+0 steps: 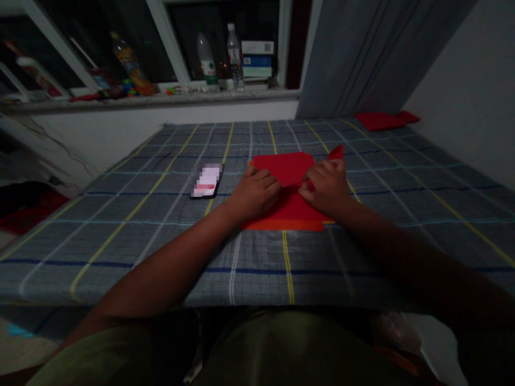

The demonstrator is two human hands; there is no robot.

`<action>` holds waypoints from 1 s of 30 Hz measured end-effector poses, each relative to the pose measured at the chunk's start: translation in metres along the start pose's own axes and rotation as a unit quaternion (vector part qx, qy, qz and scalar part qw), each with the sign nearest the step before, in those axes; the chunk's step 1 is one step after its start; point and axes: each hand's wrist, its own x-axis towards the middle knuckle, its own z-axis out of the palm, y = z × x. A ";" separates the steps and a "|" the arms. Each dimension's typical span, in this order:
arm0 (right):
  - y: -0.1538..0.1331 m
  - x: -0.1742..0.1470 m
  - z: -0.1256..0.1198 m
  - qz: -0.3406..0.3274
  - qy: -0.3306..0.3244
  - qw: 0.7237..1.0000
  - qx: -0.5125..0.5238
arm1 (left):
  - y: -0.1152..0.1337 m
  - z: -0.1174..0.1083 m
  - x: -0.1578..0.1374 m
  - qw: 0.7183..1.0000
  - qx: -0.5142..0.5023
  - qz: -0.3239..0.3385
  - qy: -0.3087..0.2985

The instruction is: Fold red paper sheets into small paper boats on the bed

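Red paper (281, 167) lies on the cloth in front of me, and an orange edge (281, 224) shows along its near side. A raised fold or edge of the red paper runs between my hands. My left hand (257, 194) is closed at the left end of that edge, fingers curled over it. At the other end my right hand (326, 185) pinches the red paper, and a pointed red flap (336, 152) sticks up behind its knuckles. My fingertips are partly hidden. How many sheets there are I cannot tell.
A phone (207, 180) with a lit screen lies left of the paper on the checked tablecloth (120, 214). More red paper (378, 121) rests at the far right corner. Bottles (208, 64) and stacked boxes (257, 61) stand on the windowsill behind.
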 end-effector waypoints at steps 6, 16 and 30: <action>0.014 -0.003 0.004 0.099 0.019 0.991 0.089 | -0.016 -0.004 -0.008 0.991 -0.093 -0.091 0.043; -0.011 0.001 0.017 0.349 -0.001 0.743 0.571 | -0.008 0.024 -0.006 0.783 -0.461 -0.372 0.190; -0.014 0.002 0.010 0.447 -0.045 0.643 0.620 | 0.014 0.015 -0.006 0.921 -0.304 -0.241 0.005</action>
